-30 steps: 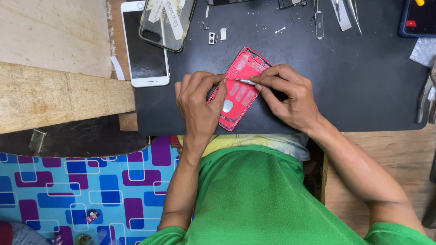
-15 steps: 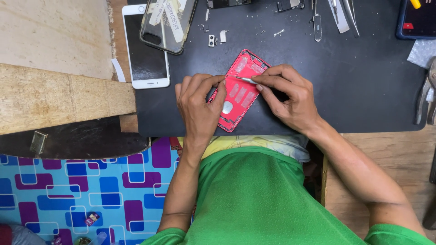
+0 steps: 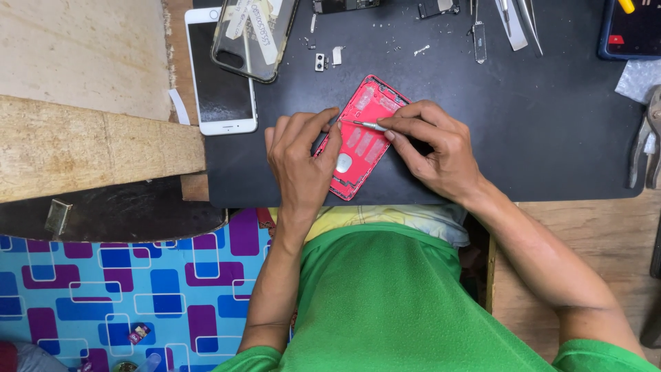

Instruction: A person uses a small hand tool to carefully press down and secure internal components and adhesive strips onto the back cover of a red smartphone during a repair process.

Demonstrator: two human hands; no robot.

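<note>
I see a red phone shell (image 3: 361,138) lying inside-up and tilted on the black mat (image 3: 537,138) of the bench, just in front of the person in green. Left hand (image 3: 299,162) rests on the shell's left edge, fingers curled over it, pinning it down (not a full grip, more a press). Right hand (image 3: 437,145) is closed in a pinch on a thin metal tool (image 3: 365,125), tip touching the shell's upper left edge near the left fingertips. A white phone (image 3: 219,76) lies face-up off the mat's left side, a clear case (image 3: 255,31) overlapping its top. Tweezers (image 3: 516,21) and small loose parts sit at the mat's far edge; pliers (image 3: 644,145) at the right.
</note>
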